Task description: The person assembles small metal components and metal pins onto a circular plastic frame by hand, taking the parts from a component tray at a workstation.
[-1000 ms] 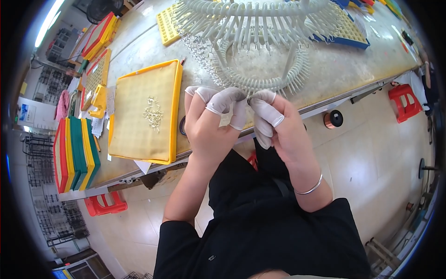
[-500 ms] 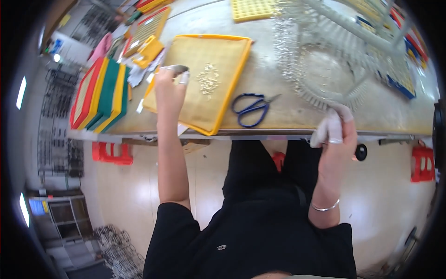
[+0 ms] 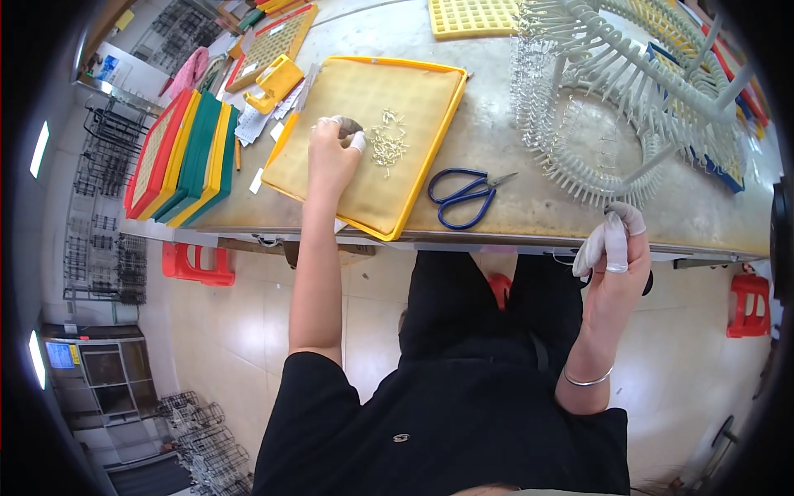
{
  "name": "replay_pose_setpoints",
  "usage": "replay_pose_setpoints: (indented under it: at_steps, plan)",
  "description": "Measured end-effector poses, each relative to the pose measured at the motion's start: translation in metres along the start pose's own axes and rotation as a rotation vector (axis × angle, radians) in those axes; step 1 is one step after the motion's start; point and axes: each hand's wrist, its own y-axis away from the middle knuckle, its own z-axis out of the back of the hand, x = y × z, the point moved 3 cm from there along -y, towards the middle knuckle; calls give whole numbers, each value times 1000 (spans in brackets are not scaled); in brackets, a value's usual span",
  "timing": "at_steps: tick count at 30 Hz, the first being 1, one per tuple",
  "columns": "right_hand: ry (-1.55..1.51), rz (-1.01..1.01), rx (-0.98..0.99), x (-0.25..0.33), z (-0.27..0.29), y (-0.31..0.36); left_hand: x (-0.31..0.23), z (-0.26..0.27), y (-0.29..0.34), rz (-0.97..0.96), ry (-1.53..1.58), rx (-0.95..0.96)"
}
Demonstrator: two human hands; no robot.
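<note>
My left hand [image 3: 335, 153] is over a yellow-rimmed shallow tray [image 3: 411, 194], just left of a loose pile of small, thin, shiny pieces [image 3: 389, 142]. Pale and dark covers sit on its fingertips. The thumb and fingers are curled together, and whatever lies between them is too small to tell. At the table's front edge, my right hand [image 3: 616, 248] has white-covered fingers pinched together. What they hold is hidden. Right beyond those fingers stands a round, pale rack [image 3: 579, 186] ringed with many prongs, thin shiny pieces hanging from part of it.
Blue-handled scissors [image 3: 463, 198] lie between the tray and the rack. Red, yellow and green trays [image 3: 186, 161] stand stacked at the left, near a yellow tape dispenser [image 3: 275, 83]. A yellow grid tray [image 3: 471, 18] lies at the back. Red stools [image 3: 198, 263] stand below the table.
The whole view has shifted a little. My left hand has come slightly closer to the pile, its thumb and fingers drawn together. My right hand stays near the rack's front, its fingers still pinched.
</note>
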Motion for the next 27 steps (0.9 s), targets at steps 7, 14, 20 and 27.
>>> replay_pose_setpoints:
  at_steps: [7,14,20,27]
  plan:
    - [107,70,-30,29,2,4,-22,3,-14,-78,103,-92]
    - [24,-23,60,-9,12,15,4,7,38,-70,10,-125]
    - [7,31,85,-22,16,12,-8,8,23,22,88,-96]
    - [116,-19,84,-9,13,-7,0,-7,7,14,-18,-67]
